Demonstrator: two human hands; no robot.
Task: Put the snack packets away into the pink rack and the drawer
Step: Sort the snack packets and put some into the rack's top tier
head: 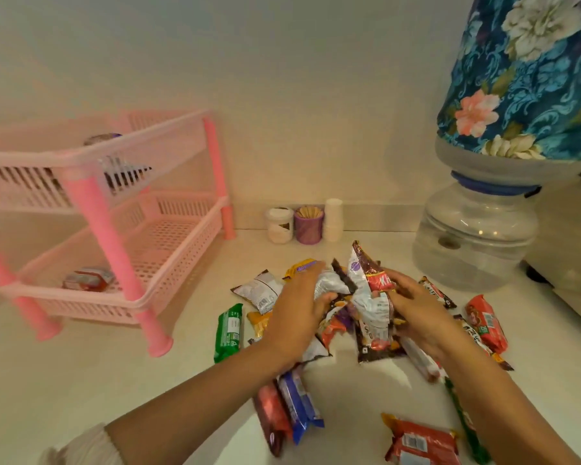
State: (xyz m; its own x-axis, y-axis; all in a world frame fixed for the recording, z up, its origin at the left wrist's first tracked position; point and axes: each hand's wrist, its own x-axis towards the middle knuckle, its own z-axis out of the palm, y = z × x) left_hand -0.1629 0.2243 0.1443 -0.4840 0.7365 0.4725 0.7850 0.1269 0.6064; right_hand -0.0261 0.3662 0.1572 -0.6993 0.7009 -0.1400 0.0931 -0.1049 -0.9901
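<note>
We are looking down at a heap of snack packets (346, 317) lying on the bench (121, 380) right in front of us, with both hands in the middle of it. The pink rack (121, 209) is standing to the left of the heap and a little farther back, so our left hand (299, 308) is the nearer one to it; no drawer is showing in this view. Our left hand is curling its fingers round a silver packet (331, 285) at the top of the heap. Our right hand (416, 308) is gripping a red and silver packet (369, 283) that is standing up on end, its long axis pointing up and away from us. Other packets are lying loose around the hands, a green packet (228, 332) to the left and an orange packet (421, 444) close to us. The rack's lower shelf is already holding one red packet (88, 279), and something dark is sitting in the upper shelf, too blurred for us to name.
</note>
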